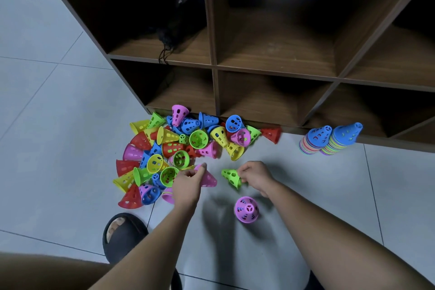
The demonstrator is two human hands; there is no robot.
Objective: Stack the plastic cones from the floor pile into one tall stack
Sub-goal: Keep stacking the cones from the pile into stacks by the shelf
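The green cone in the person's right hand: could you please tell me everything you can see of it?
The green cone looks like bright, glossy plastic, its tapered wall pierced by oval holes. It lies tilted, narrow end toward the upper left, flared wide rim toward the lower right. The right hand pinches it near the rim. It is apart from the pink cone beside it; whether it touches the floor cannot be told.

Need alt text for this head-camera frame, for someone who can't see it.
A person's left hand holds a pink cone and the right hand a green cone beside a floor pile of colourful cones. One purple cone stands alone nearer the person; two stacks sit by a wooden shelf.
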